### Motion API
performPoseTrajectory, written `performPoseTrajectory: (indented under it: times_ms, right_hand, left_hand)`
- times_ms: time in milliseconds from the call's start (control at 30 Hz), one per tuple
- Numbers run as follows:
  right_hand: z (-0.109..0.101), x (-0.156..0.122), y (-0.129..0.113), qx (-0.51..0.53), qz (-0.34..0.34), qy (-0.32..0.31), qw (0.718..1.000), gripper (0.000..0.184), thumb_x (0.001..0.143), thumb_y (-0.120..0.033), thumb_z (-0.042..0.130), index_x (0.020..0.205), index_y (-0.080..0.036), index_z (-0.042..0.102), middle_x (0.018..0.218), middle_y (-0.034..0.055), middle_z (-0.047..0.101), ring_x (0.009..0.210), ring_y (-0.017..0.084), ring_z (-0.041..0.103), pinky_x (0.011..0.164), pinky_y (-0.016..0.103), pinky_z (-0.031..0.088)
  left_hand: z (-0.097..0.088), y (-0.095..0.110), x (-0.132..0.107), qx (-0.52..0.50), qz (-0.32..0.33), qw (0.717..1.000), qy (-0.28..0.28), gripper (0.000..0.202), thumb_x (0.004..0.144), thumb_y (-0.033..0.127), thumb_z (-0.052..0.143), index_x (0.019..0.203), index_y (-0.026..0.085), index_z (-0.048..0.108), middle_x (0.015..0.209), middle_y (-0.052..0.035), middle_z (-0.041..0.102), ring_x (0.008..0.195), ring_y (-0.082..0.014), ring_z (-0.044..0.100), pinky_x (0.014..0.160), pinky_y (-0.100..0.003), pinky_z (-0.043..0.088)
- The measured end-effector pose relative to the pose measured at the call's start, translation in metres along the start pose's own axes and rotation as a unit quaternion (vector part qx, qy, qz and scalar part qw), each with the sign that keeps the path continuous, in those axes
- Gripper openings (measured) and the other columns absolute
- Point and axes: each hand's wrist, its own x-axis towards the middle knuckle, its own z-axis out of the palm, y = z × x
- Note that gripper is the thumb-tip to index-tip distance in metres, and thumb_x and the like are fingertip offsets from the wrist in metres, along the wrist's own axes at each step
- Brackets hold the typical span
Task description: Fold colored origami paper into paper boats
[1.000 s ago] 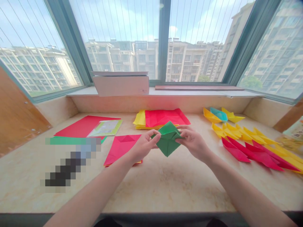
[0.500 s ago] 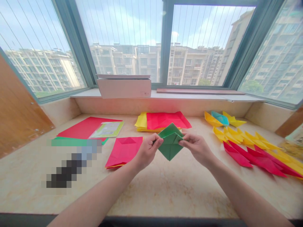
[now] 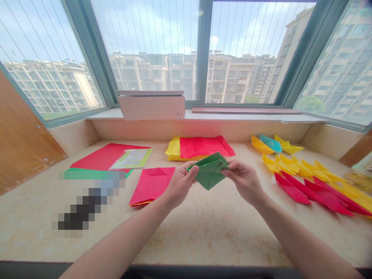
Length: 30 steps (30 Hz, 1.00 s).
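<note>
Both hands meet at centre frame, raised just above the tabletop [image 3: 203,232]. Left hand [image 3: 178,185]: fingers pinched on the left corner of a folded green paper [image 3: 209,172]. Right hand [image 3: 245,180]: fingers pinched on the paper's right corner. The green paper is held between the two hands, clear of the surface, its layers spread apart at the top and its lower point aimed down toward the tabletop.

Just left of the left hand a folded pink sheet [image 3: 152,185] lies flat. Behind the green paper, toward the wall: a red sheet [image 3: 205,146] stacked on yellow sheets [image 3: 173,148].

Left part of the frame: a large red sheet [image 3: 100,157] with a pale green leaflet [image 3: 132,158] on top of it.

Right part of the frame: a row of folded paper boats, yellow ones [image 3: 293,166] and red ones [image 3: 308,190], with one teal boat [image 3: 271,144] at the back.

Window ledge, upper centre: white cardboard box [image 3: 151,105].
</note>
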Motion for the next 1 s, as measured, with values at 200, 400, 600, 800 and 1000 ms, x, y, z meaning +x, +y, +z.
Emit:
performPoseTrajectory:
  times_ms: [200, 400, 600, 800, 1000]
  right_hand:
    - [0.001, -0.002, 0.002, 0.029, -0.02, 0.01, 0.999, 0.021, 0.077, -0.034, 0.078, 0.069, -0.023, 0.062, 0.087, 0.0026, 0.07, 0.08, 0.019, 0.062, 0.07, 0.033, 0.05]
    - [0.002, -0.004, 0.007, 0.065, -0.034, 0.005, 0.997, 0.014, 0.079, -0.025, 0.078, 0.074, -0.023, 0.065, 0.084, 0.0004, 0.069, 0.076, 0.016, 0.059, 0.066, 0.029, 0.047]
    - [0.002, -0.007, 0.016, 0.089, -0.005, -0.002, 0.996, 0.012, 0.081, -0.024, 0.077, 0.077, -0.025, 0.066, 0.082, -0.001, 0.067, 0.077, 0.016, 0.058, 0.069, 0.029, 0.045]
    - [-0.005, -0.001, 0.019, 0.089, 0.031, -0.001, 0.996, 0.01, 0.081, -0.031, 0.077, 0.08, -0.024, 0.069, 0.074, -0.0014, 0.064, 0.074, 0.016, 0.058, 0.071, 0.031, 0.045]
    - [-0.007, 0.001, 0.009, 0.081, 0.019, -0.004, 0.997, 0.013, 0.078, -0.031, 0.08, 0.077, -0.023, 0.07, 0.078, 0.0002, 0.068, 0.073, 0.016, 0.059, 0.068, 0.03, 0.045]
  left_hand:
    - [0.004, -0.003, -0.001, -0.012, 0.019, 1.0, 0.001, 0.048, 0.08, 0.048, 0.073, 0.111, 0.012, 0.068, 0.1, -0.013, 0.074, 0.094, -0.0261, 0.07, 0.084, -0.036, 0.053]
    - [0.004, -0.003, -0.003, 0.028, 0.043, 0.998, 0.024, 0.045, 0.082, 0.048, 0.071, 0.107, 0.011, 0.071, 0.091, -0.0108, 0.075, 0.085, -0.0233, 0.069, 0.077, -0.033, 0.053]
    - [0.001, -0.002, -0.005, 0.097, 0.07, 0.991, 0.052, 0.045, 0.082, 0.056, 0.066, 0.092, 0.012, 0.073, 0.076, -0.0055, 0.069, 0.07, -0.0165, 0.062, 0.064, -0.025, 0.047]
    - [0.001, 0.001, -0.006, 0.126, 0.068, 0.989, 0.021, 0.047, 0.081, 0.057, 0.067, 0.085, 0.01, 0.072, 0.061, 0.0003, 0.056, 0.058, -0.0104, 0.048, 0.054, -0.021, 0.036]
    - [0.002, -0.001, -0.007, 0.107, 0.071, 0.992, -0.013, 0.045, 0.086, 0.053, 0.063, 0.098, 0.011, 0.073, 0.076, -0.0046, 0.066, 0.067, -0.0145, 0.057, 0.065, -0.025, 0.045]
